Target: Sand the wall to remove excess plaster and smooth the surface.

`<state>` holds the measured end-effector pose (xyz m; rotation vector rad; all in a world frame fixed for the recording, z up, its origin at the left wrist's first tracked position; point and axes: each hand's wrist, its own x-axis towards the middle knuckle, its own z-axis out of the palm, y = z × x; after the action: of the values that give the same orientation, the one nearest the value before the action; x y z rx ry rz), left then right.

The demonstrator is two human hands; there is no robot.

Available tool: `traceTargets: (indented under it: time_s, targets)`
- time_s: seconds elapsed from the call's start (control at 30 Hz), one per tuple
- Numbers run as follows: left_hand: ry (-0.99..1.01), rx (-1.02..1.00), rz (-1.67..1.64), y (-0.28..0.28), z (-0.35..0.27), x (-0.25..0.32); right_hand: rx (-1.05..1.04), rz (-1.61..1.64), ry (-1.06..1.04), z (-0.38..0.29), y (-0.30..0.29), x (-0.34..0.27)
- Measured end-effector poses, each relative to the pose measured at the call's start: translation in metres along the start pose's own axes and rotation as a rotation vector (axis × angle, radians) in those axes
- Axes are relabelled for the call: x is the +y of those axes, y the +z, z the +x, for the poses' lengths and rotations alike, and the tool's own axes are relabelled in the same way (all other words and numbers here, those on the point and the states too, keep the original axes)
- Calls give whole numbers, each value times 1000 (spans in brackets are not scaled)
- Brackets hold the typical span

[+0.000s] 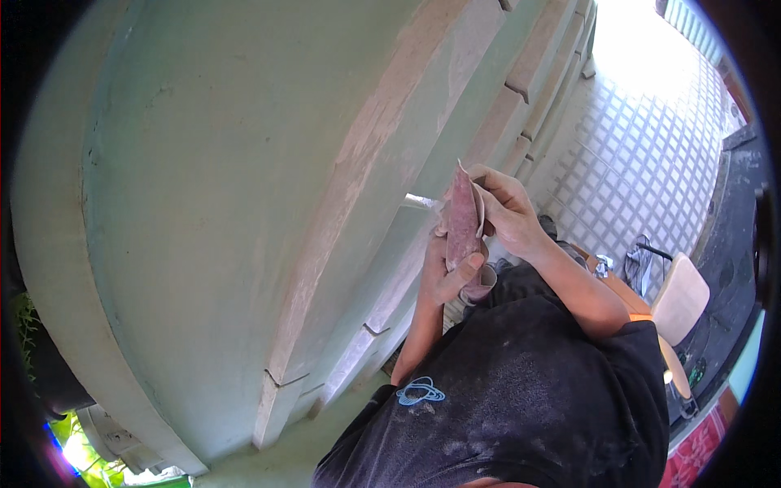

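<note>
A worn reddish sheet, apparently sandpaper (464,222), is folded over lengthwise and curls at its lower end. My left hand (448,271) grips it from below, with the thumb across its face. At the upper right edge, my right hand (503,210) pinches the sheet between bent fingers. Pale dust covers both hands. Just beyond them stands a light green wall with raised ledges (360,177), whose green coat is worn to a pale, dusty surface along the edges. What lies behind the sheet is hidden.
Patterned paving (634,146) runs along the wall's foot at the right. A chair with a pale backrest (680,299) stands at the right, beside an orange-brown box-like object (619,283). Green leaves (91,445) show at the lower left.
</note>
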<state>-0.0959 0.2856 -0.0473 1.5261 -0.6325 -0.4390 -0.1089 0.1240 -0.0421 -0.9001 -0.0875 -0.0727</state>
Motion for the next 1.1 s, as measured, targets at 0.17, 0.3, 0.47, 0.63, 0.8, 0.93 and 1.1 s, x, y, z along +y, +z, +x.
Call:
traceTargets:
  time_s: [0.17,0.3,0.47,0.63,0.8,0.93,1.1]
  targets:
    - [-13,-71,13,-8,-2,0,208,-16,-32,20,5,-3]
    - [54,-79,-158,-3,2,-18,179,279,-28,48,3,-7]
    - [-3,19,-39,8,8,-12,194,439,-39,62,-1,-6]
    - [129,249,75,27,12,-12,150,411,-35,69,2,-13]
    - [48,340,43,30,12,-9,166,480,-90,64,7,-3]
    - [17,261,43,30,23,4,214,463,-46,68,7,-14]
    - [170,392,-155,47,38,-3,247,447,-30,66,11,-11]
